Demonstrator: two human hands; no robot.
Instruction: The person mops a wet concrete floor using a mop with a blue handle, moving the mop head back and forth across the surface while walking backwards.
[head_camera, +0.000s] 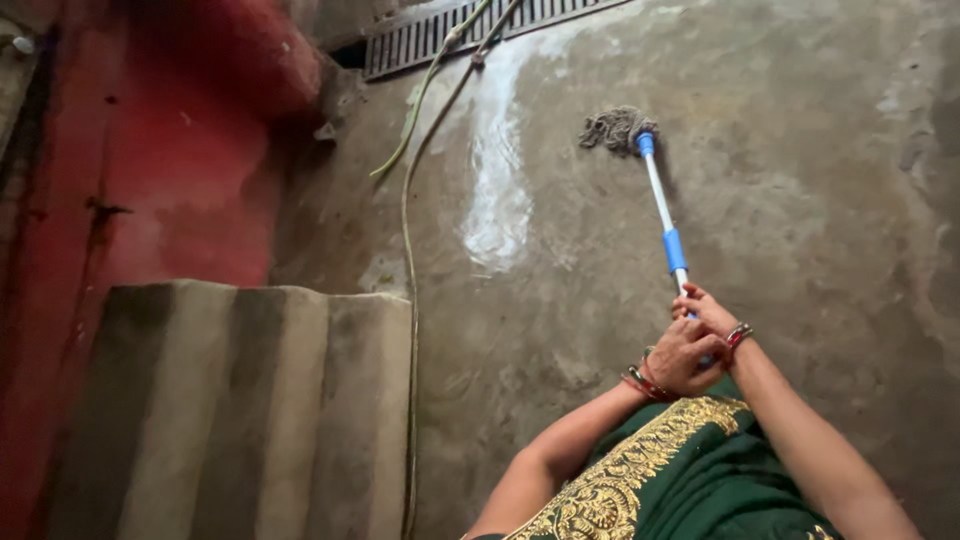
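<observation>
- Damp concrete floor, steps on my left.
- Both grips, left hand and right hand, clench the mop handle.
- Best press the mop head flat, stroking evenly.

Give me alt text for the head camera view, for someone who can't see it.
Both hands, the left hand below the right hand, grip a white and blue mop handle, whose grey string mop head rests on a wet concrete floor. Concrete steps and a red wall are to the left, with a metal drain grate at the top.
</observation>
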